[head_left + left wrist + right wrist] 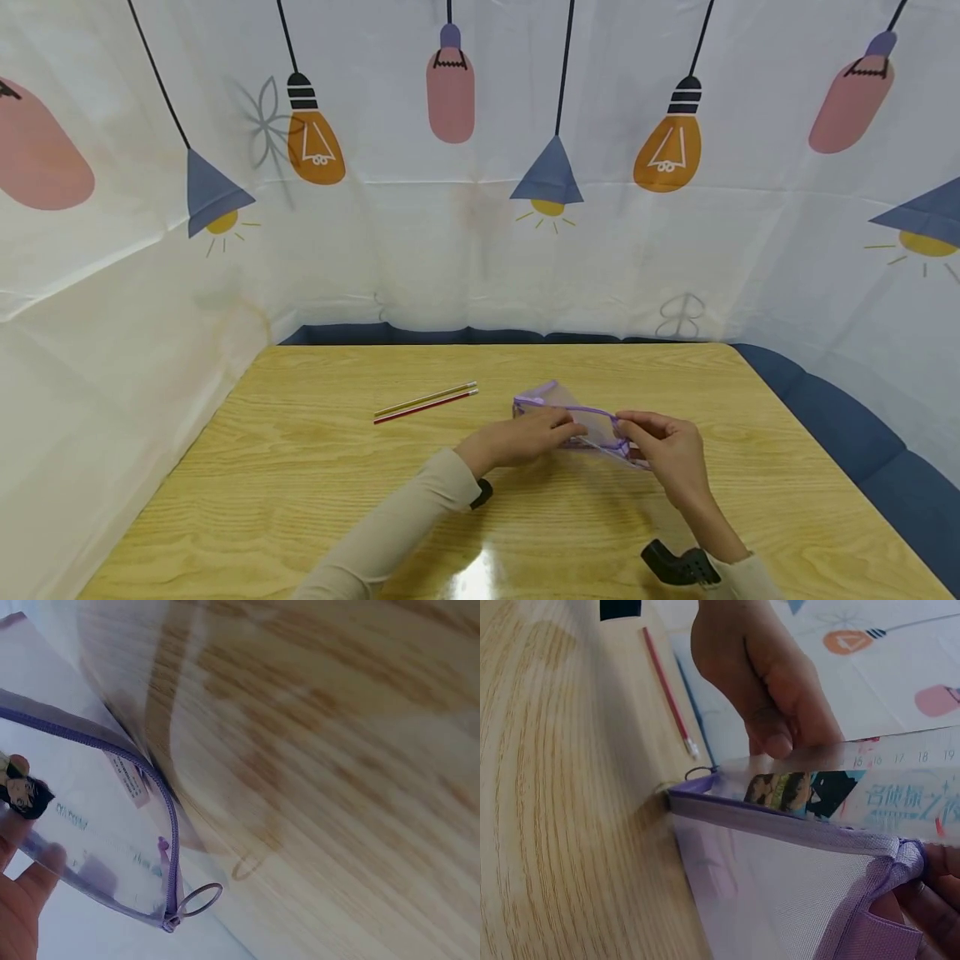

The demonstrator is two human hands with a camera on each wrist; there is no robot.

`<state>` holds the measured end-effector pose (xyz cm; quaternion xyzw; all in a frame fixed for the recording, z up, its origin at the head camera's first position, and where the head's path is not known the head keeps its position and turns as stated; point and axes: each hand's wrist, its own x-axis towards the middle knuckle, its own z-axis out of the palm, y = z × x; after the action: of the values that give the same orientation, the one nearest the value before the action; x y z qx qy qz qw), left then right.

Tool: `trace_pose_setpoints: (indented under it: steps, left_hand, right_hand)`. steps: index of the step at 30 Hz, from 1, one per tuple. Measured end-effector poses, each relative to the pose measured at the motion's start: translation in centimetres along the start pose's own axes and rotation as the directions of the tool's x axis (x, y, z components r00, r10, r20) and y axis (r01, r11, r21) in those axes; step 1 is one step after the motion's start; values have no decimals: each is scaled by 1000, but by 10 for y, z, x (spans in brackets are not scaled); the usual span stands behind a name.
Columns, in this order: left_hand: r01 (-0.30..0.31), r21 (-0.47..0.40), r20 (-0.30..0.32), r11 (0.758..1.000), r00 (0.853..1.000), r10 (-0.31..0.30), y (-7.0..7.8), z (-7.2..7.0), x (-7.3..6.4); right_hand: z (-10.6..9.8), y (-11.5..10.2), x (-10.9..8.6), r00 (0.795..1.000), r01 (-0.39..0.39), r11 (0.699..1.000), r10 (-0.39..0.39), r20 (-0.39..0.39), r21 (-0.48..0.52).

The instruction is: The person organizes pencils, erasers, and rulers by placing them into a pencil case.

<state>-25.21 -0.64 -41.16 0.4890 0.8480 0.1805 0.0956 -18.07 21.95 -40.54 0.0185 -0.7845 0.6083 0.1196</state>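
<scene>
A clear pencil pouch point(540, 393) with purple trim and a zipper rests on the table, its mouth unzipped. My right hand point(675, 454) pinches its right end, and in the right wrist view those fingers point(937, 900) curl around the purple corner. A clear ruler point(922, 759) with printed numbers lies along the mouth, beside a dark-haired cartoon figure and teal lettering. My left hand point(521, 437) reaches over the pouch and pinches the ruler's edge between thumb and fingers. The left wrist view shows the zipper edge point(174, 825) and a ring pull point(202, 900).
Two pencils, one yellow point(420, 400) and one red point(423, 408), lie side by side left of the pouch on the wooden table point(262, 467). A white curtain point(480, 250) printed with lamps hangs around the table. Dark blue seating point(862, 425) borders its right side.
</scene>
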Motion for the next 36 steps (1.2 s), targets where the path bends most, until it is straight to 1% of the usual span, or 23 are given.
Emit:
trace_pose_setpoints:
  steps: [1,2,3,4,5,7,9,10,12,13,14,15,17,20,21,22,24,27,31,34,36]
  left_hand:
    - [-21,25,-7,999,1000,21,0,0,0]
    - [-82,132,-7,988,996,84,0,0,-1]
    - [-137,243,-8,960,990,143,0,-1,-2]
    - [-182,349,-10,919,980,197,1,-1,-3]
    - [-215,448,-13,868,969,247,2,-2,-5]
    - [-226,520,-43,824,956,290,2,-2,-7]
    - [-229,568,-80,791,941,330,2,-2,-8]
    - [-229,593,-102,772,929,354,2,-2,-8]
    - [-227,642,-149,732,900,410,1,-1,-9]
    - [-222,662,-169,716,886,432,0,-1,-9]
    - [-215,676,-186,705,876,446,1,-1,-9]
    - [-204,695,-199,690,867,457,1,-1,-10]
    - [-182,722,-224,668,851,475,2,0,-10]
    - [-153,741,-262,654,830,492,3,0,-11]
    - [-142,746,-273,651,827,492,4,1,-11]
    - [-131,746,-286,653,822,492,4,1,-11]
    - [-110,746,-305,657,820,485,4,3,-12]
    - [-87,747,-322,659,820,474,3,5,-11]
    - [-69,758,-334,649,814,476,3,5,-11]
    - [-64,753,-348,655,806,479,3,5,-11]
    - [-64,749,-351,659,805,479,3,4,-11]
  right_hand:
    - [0,0,0,1000,-3,1000,3,-1,-2]
    - [0,0,0,1000,-4,1000,4,-2,-4]
    - [0,0,0,1000,-5,1000,5,-4,-6]
    - [0,1,0,1000,-6,1000,6,-6,-9]
    - [-1,1,0,1000,-7,1000,6,-7,-10]
    - [-1,1,0,1000,-7,1000,7,-8,-10]
    - [-1,1,0,1000,-7,1000,7,-8,-7]
    - [-1,1,0,1000,-7,1000,7,-7,-5]
    - [-2,1,1,1000,-11,1000,11,-6,-3]
    - [-2,1,1,1000,-12,1000,12,-7,-2]
    - [-2,0,1,1000,-13,1000,13,-7,-1]
    - [-2,0,1,1000,-15,1000,15,-8,-1]
    - [-2,0,0,1000,-16,1000,16,-10,-3]
    - [-1,0,0,1000,-12,1000,12,-14,-6]
    - [-1,0,0,1000,-10,1000,10,-15,-7]
    - [-1,0,0,1000,-8,1000,8,-15,-9]
    - [-1,0,0,1000,-8,1000,7,-16,-12]
    - [-1,0,0,1000,-8,1000,8,-14,-15]
    - [-3,-1,1,1000,4,1000,-4,1,-18]
    - [-5,-1,2,999,22,1000,-21,36,-13]
    - [-7,-1,2,997,32,999,-31,66,-9]
